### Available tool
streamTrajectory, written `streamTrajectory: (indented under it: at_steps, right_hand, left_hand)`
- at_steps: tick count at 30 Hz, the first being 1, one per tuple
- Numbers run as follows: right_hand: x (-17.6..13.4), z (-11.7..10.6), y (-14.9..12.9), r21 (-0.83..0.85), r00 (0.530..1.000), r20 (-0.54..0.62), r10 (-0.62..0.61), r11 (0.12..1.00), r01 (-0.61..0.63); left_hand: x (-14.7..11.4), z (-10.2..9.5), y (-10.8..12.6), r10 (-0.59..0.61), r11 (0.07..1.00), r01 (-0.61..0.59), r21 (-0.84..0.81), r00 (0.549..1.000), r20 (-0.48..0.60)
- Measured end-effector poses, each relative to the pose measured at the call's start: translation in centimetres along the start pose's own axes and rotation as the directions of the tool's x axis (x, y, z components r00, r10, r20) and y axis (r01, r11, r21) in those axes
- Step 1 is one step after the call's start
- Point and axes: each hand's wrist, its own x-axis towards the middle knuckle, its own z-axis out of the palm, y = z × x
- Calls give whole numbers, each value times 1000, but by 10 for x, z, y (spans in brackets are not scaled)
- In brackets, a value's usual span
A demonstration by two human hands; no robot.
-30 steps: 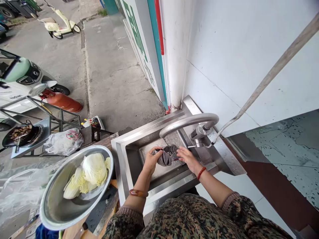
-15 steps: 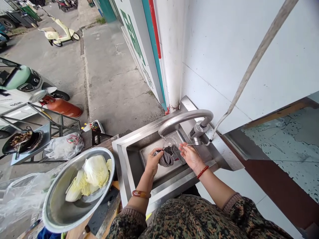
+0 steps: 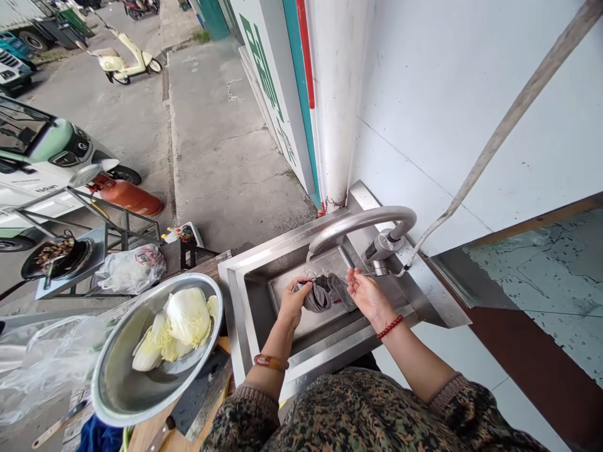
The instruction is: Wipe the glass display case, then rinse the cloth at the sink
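My left hand [image 3: 293,302] grips a dark grey cloth [image 3: 323,295] over the steel sink [image 3: 245,301], right under the spout of the curved steel faucet [image 3: 360,223]. A thin stream of water falls onto the cloth. My right hand [image 3: 366,294] is beside the cloth's right edge, fingers spread, close to the thin faucet lever [image 3: 374,274]; whether it touches the cloth is unclear.
A big steel bowl [image 3: 127,389] with cabbage [image 3: 183,320] sits left of the sink on a wooden board, a knife [image 3: 188,408] beside it. Further left are plastic bags [image 3: 132,267], a wok [image 3: 56,257] on a stand and an orange gas cylinder [image 3: 129,198]. A white wall rises behind the sink.
My right hand has moved off the cloth toward the faucet lever, and water now runs from the spout. My left hand keeps holding the cloth.
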Motion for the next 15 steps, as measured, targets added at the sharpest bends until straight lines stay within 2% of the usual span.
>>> streamTrajectory:
  at_steps: [7, 12, 15]
  right_hand:
    - [1, 1, 2, -80, 1000, -22, -11, 997, 9]
    - [4, -4, 2, -56, 1000, -22, 13, 998, -14]
    - [7, -7, 4, -102, 999, -21, -25, 995, 22]
  left_hand:
    - [5, -4, 1, 6, 1000, -6, -2, 1000, -20]
    - [5, -11, -1, 13, 1000, -13, 6, 999, -31]
    - [4, -15, -3, 17, 1000, -17, 9, 999, -44]
